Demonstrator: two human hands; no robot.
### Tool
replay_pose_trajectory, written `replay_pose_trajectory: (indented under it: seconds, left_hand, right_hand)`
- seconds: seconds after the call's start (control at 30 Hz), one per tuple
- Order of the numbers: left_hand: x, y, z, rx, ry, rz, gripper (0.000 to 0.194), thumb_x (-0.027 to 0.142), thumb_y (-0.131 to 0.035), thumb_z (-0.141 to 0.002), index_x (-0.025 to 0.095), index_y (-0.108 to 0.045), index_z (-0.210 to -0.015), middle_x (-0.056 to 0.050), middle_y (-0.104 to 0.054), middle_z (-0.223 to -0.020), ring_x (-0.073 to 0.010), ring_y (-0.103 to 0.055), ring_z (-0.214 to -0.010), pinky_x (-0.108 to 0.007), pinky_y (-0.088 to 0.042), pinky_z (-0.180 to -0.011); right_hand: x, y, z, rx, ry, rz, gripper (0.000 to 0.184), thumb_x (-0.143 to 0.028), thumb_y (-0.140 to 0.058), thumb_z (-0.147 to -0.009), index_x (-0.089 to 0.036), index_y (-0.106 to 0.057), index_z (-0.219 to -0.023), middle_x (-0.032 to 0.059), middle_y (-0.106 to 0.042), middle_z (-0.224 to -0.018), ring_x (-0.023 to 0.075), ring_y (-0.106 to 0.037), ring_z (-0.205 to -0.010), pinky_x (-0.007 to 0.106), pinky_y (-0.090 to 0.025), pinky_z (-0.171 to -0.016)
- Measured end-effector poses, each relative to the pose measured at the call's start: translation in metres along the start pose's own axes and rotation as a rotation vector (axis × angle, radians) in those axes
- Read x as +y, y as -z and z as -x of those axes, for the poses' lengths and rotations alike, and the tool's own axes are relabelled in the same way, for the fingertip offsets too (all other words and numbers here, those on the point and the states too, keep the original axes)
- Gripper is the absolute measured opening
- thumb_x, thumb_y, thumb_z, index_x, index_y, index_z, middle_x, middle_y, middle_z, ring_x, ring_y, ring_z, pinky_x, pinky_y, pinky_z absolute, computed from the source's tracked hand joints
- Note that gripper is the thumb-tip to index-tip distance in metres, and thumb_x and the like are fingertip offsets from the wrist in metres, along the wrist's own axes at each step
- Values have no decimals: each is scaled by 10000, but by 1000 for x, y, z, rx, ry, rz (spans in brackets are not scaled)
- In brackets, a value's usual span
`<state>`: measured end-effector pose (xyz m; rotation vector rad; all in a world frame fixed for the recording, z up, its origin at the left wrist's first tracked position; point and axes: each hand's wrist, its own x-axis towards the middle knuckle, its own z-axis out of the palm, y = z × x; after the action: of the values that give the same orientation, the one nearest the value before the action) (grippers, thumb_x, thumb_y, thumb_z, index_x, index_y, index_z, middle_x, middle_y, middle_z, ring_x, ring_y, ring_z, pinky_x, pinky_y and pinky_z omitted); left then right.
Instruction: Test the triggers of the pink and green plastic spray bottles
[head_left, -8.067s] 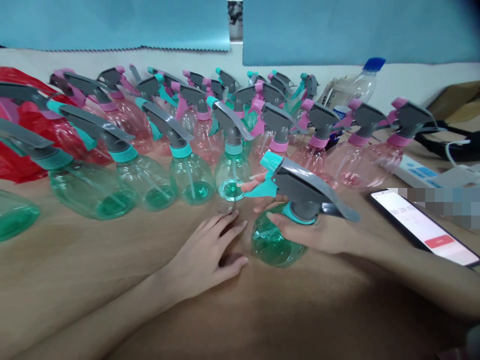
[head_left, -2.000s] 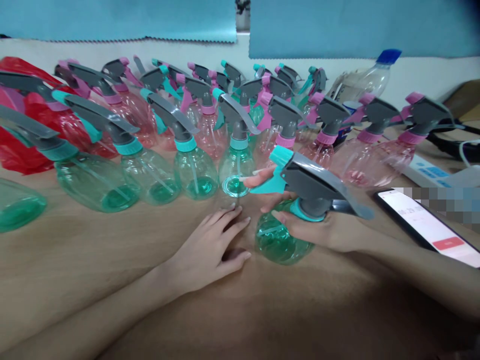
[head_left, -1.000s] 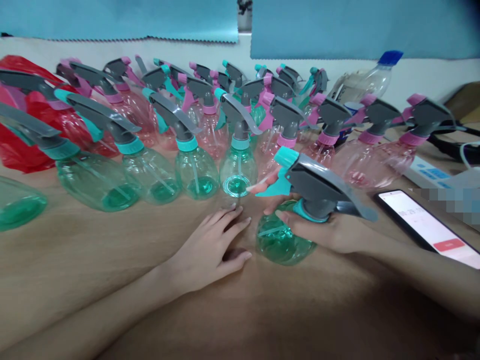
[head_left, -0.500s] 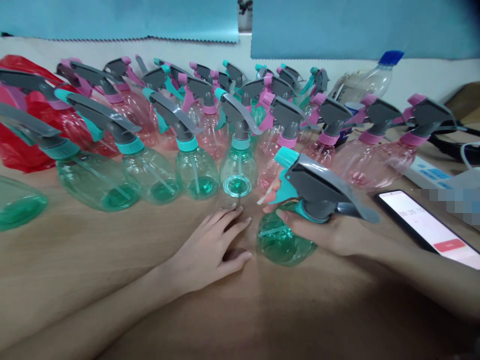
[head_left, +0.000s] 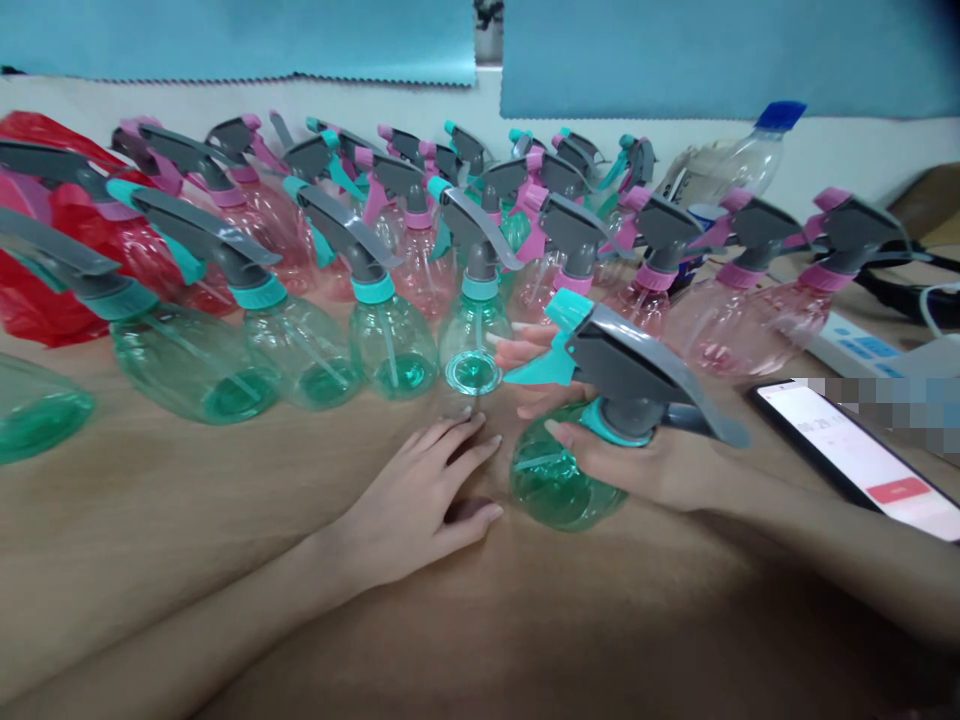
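Right hand (head_left: 637, 465): wrapped around the neck of a green spray bottle (head_left: 562, 480), centre-right of frame, on the wooden table (head_left: 225, 520).
Left hand (head_left: 420, 500): open, flat on the table, just left of the bottle.
Phone (head_left: 855, 455): right edge.

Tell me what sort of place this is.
Probably a small workshop or packing bench: dozens of like spray bottles stand in rows on a wooden table, the right hand holds one, and a phone lies nearby.
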<state>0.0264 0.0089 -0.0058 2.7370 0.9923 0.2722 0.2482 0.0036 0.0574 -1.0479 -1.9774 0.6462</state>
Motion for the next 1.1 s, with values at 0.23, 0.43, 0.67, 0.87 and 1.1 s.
replay_pose_trajectory:
  seconds: [0.23,0.43,0.67,0.87,1.1]
  left_hand:
    - [-1,-1,0,-1,-9,-27,604,488,-516,-903,160,-407,-1399,-128,-386,-1461,-297,-310,-1350,-458,-301,-1073]
    - [0,0,0,-22,2,-32,600,483,-514,-907,157,-407,-1399,-125,-383,-1464,-293,-306,-1351,-460,-299,-1075]
    - [0,-1,0,-15,6,-19,599,480,-520,-903,171,-402,-1402,-119,-393,-1459,-297,-317,-1346,-469,-303,-1070]
    - [0,-1,0,-6,-12,-23,597,462,-527,-900,143,-416,-1392,-126,-389,-1459,-295,-301,-1354,-465,-289,-1081]
    - [-1,-1,0,-8,-8,-23,593,456,-536,-896,141,-426,-1386,-129,-388,-1459,-302,-308,-1350,-465,-292,-1081]
  right_hand:
    - [-1,0,-1,45,29,13,123,-153,-522,-721,-252,-576,-672,-6,-693,-728,189,-694,-755,337,-592,-720]
    - [2,1,0,27,35,14,118,-165,-545,-735,-258,-615,-719,-4,-716,-795,196,-697,-853,336,-583,-786]
    - [3,1,1,-9,37,-31,153,-144,-532,-764,-250,-632,-810,-10,-725,-859,168,-702,-862,278,-574,-794]
    - [4,-1,-1,-53,91,-183,368,-38,-515,-760,-239,-617,-1050,0,-690,-1118,163,-675,-991,251,-575,-800]
    - [2,1,-2,-83,102,-257,556,27,-513,-720,-266,-565,-1189,-5,-640,-1226,210,-561,-1197,292,-576,-855]
